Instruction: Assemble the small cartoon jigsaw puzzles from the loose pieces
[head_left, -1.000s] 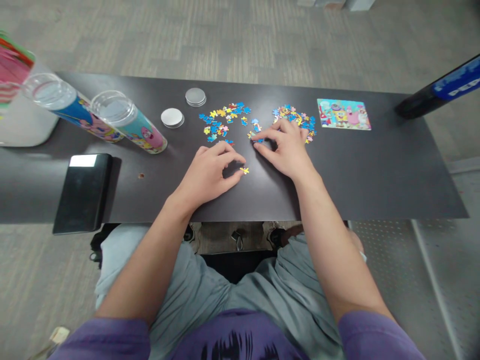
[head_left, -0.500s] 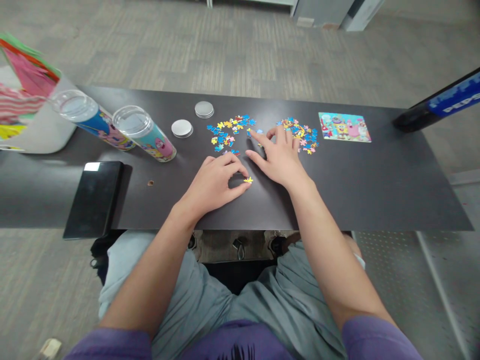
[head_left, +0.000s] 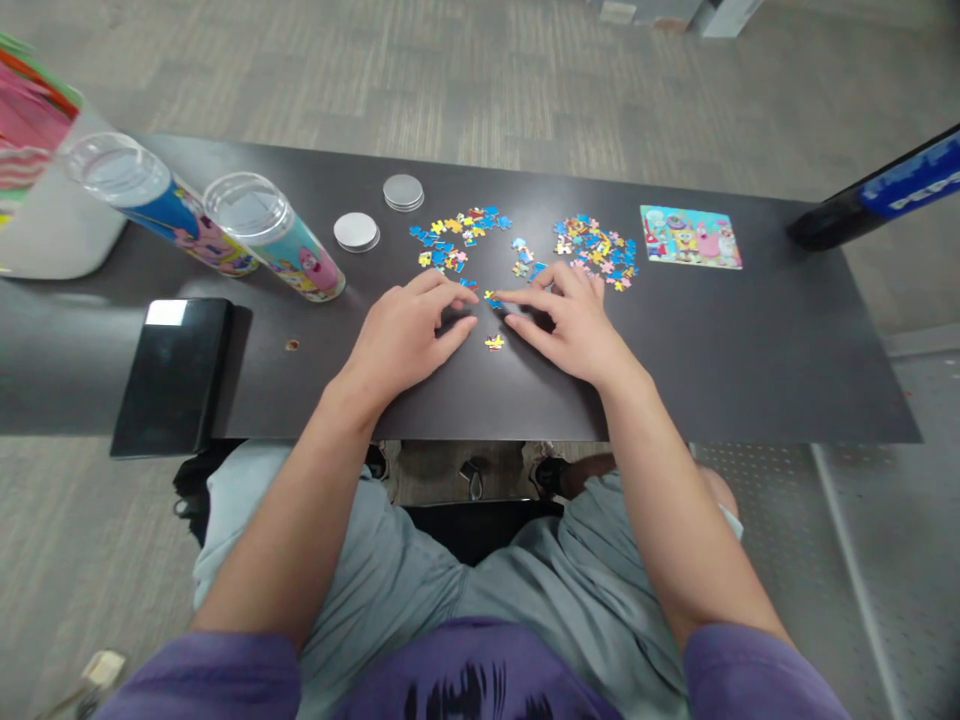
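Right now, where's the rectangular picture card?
In the head view, the picture card lies on the table right of centre, between the right puzzle pile and the dark cylinder.

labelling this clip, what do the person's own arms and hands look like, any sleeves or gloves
The left hand and right hand have no gloves, and no watch or bracelet shows. The left forearm and right forearm are bare too. Short purple sleeves cover the upper arms, matching the purple shirt with its dark print.
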